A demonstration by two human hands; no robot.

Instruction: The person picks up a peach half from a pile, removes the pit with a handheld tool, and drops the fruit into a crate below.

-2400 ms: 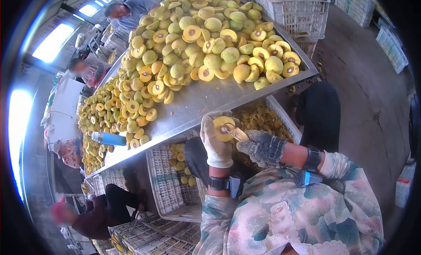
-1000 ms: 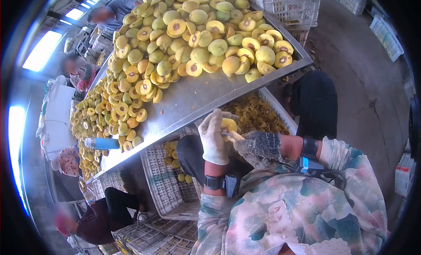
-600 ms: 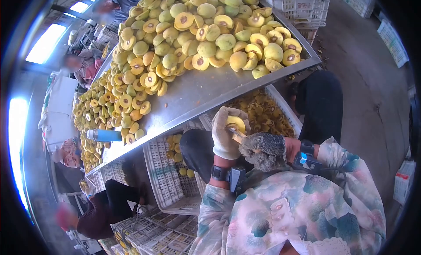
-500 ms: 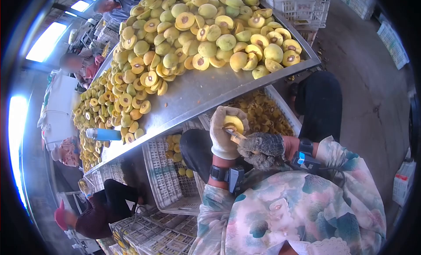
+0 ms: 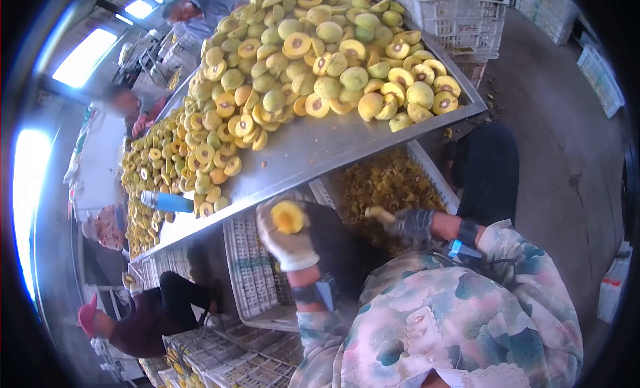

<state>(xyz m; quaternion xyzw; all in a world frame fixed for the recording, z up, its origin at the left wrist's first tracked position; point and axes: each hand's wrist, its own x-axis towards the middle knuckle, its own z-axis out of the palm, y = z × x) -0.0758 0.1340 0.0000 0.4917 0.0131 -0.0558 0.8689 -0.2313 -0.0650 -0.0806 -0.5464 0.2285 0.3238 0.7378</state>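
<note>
Left hand (image 5: 285, 236), pale glove: gripping fruit half (image 5: 288, 217), cut face toward camera. Right hand (image 5: 413, 225), grey glove: closed on blurred tool (image 5: 380, 215), above scrap crate (image 5: 437, 179) of yellow pieces. Open crate (image 5: 256, 289) near left hand: contents mostly hidden. Beyond, rimmed metal table (image 5: 303, 148): heaped cut fruit (image 5: 327, 88), blue bottle (image 5: 168, 202) against it. Farther, stacked white crates (image 5: 461, 28): contents unclear.

Left glove (image 5: 285, 240): off-white. Right glove (image 5: 415, 226): grey knit, apparently, though blurred. Two dark wrist straps, each with a boxy device; right device (image 5: 462, 249) marked blue. Top (image 5: 400, 315): long-sleeved, pink, white, green blotches. Trousers (image 5: 490, 168): dark.
</note>
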